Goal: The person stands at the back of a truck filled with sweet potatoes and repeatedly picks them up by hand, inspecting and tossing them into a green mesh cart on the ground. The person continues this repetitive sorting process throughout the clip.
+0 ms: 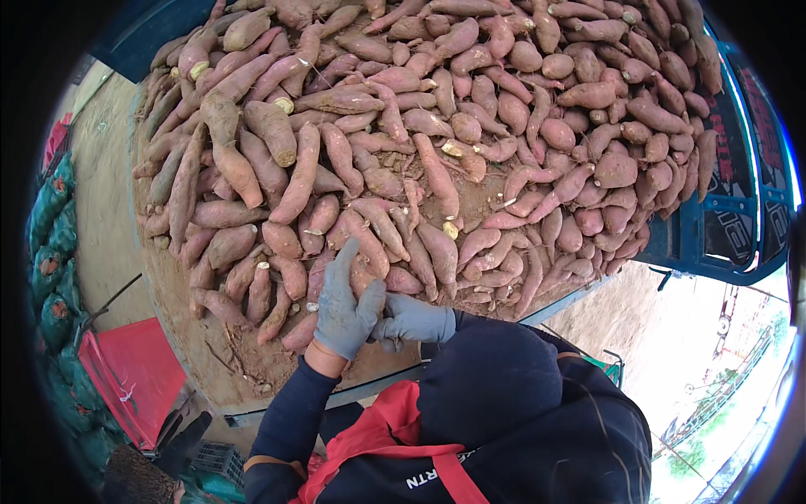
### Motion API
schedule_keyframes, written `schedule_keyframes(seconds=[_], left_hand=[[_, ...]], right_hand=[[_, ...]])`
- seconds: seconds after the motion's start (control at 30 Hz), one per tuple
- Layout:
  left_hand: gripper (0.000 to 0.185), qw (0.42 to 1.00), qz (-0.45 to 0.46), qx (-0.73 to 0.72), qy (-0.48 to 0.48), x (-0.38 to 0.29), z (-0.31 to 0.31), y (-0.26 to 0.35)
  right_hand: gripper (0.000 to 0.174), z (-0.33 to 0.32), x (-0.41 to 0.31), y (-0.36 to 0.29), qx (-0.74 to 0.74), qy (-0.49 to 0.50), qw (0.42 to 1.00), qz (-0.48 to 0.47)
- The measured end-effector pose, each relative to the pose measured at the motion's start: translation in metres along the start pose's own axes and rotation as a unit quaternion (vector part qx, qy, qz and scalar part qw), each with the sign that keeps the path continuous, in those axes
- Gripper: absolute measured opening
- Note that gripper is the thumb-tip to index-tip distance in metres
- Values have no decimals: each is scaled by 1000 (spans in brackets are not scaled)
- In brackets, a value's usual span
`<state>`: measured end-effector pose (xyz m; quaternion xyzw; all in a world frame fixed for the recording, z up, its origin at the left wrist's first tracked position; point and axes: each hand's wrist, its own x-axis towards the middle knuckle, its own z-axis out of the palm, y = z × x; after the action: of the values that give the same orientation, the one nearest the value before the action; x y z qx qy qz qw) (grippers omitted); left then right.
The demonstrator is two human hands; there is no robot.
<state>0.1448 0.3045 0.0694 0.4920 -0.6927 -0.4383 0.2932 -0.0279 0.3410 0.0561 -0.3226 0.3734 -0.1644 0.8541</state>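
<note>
My left hand (pixel 346 305), in a grey glove, is at the near edge of a large heap of soil-covered sweet potatoes (pixel 302 173). A reddish sweet potato (pixel 360 277) shows between its fingers and thumb. Against its right side is my right hand (pixel 417 318), also grey-gloved, with curled fingers; what it may hold is hidden. Just beyond the hands lie more sweet potatoes (pixel 368 246), some with pale cut ends. The heap rests on a flat bed (pixel 252 372) strewn with loose soil and root bits.
A blue metal frame (pixel 718 233) borders the heap at right. At left are a red fabric sheet (pixel 135 378) and filled green mesh sacks (pixel 53 315). A plastic crate (pixel 219 460) stands lower left, beside part of another person (pixel 135 475).
</note>
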Motion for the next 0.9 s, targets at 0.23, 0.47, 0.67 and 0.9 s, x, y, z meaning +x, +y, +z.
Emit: schedule_keyframes(seconds=[0.23,0.47,0.67,0.9], left_hand=[[43,1000,18,9,12,-9,-17,-15],[78,885,-182,-428,-22,-12,-37,-7],[60,877,-244,-414,-1,-39,-4,13],[29,983,172,42,-40,-33,27,29]], right_hand=[[26,-7,-10,28,20,-28,999,38],[31,-12,-9,5,2,-75,993,91],[34,-11,10,67,-173,4,985,-9],[25,-6,29,120,-163,78,965,-190]])
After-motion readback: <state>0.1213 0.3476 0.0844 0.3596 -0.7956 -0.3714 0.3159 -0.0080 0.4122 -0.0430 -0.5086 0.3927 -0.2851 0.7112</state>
